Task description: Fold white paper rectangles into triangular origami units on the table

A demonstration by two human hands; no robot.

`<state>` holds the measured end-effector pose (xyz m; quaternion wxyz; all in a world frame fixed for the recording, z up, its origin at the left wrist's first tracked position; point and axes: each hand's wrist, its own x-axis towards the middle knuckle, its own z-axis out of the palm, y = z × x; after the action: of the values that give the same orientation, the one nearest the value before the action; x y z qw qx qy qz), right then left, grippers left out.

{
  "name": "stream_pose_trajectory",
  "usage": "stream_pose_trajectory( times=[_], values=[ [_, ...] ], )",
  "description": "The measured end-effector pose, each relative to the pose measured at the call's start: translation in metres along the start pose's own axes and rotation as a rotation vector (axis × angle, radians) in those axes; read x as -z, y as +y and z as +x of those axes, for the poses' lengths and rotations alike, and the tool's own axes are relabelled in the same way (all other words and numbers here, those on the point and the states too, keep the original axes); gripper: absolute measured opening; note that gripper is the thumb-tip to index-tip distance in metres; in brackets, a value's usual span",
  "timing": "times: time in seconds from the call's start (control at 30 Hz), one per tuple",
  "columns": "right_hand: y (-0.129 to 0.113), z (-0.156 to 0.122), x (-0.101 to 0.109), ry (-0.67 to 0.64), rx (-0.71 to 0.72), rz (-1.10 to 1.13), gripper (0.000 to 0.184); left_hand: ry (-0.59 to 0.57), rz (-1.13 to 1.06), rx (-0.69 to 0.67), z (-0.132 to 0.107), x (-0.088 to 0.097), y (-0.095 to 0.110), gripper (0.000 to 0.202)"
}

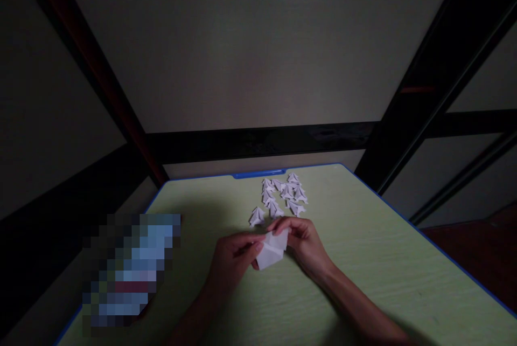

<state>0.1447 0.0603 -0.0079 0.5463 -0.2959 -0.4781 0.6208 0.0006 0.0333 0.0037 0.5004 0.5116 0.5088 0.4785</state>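
Between both hands, above the table, is a piece of white paper (271,252) with fold lines across it. My left hand (234,254) pinches its left edge, the thumb lying on the front face. At the upper right edge, my right hand (302,239) grips the same paper with curled fingers. Just beyond the hands lie several small folded paper figures (276,209), pointed at one end with little legs, like origami frogs. One paper figure (257,217) sits nearest to my left hand, a bit apart from the group.
The light wood-patterned table (375,260) has a blue rim and a blue handle (260,174) at its far edge. On the left lies a pixelated, blurred object (137,270) that I cannot make out. A panelled wall (258,55) with dark strips stands behind the table.
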Motion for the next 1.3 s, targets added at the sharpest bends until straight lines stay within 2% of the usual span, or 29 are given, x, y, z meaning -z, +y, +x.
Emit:
stream_pose_trajectory(
  times=[0.13,0.33,0.4,0.47,0.57,0.7,0.83,0.97,1.1,1.3],
  values=[
    [-0.0027,0.0005,-0.001,-0.014,0.028,-0.013,0.013,0.0,0.028,-0.039,0.0019,0.0,-0.0013,0.008],
    [-0.0064,-0.0009,-0.0024,-0.072,0.114,-0.198,0.017,0.057,-0.012,0.002,0.0043,-0.0008,-0.0053,0.014],
    [-0.0066,-0.0019,-0.0027,-0.086,0.14,-0.244,0.02,0.026,-0.019,0.034,0.0048,-0.0014,-0.0067,0.019],
    [-0.006,-0.0025,-0.0032,-0.093,0.153,-0.278,0.021,-0.015,-0.003,0.084,0.0054,-0.002,-0.0075,0.016],
    [-0.0043,-0.0022,-0.0041,-0.059,0.108,-0.266,0.016,-0.013,0.031,0.11,0.0063,-0.0025,-0.0077,0.01],
    [-0.0021,-0.0001,-0.004,-0.004,0.015,-0.137,0.026,0.002,0.042,0.078,0.0067,-0.0021,-0.0073,0.009],
    [-0.0007,0.0009,-0.0022,-0.025,-0.086,-0.023,0.02,0.013,0.048,0.06,0.0057,-0.0011,-0.0045,0.01],
    [0.0002,-0.0001,-0.0014,-0.061,-0.127,0.028,0.021,0.029,0.046,0.043,0.005,-0.0003,-0.0011,0.012],
    [-0.0008,-0.0014,-0.0038,-0.1,-0.136,0.007,0.022,0.04,0.049,0.053,0.0047,-0.0013,-0.0023,0.01],
    [-0.0004,-0.0033,-0.007,-0.121,-0.158,-0.165,0.024,0.022,0.049,0.082,0.0026,-0.0062,-0.006,0.009]
  ],
)
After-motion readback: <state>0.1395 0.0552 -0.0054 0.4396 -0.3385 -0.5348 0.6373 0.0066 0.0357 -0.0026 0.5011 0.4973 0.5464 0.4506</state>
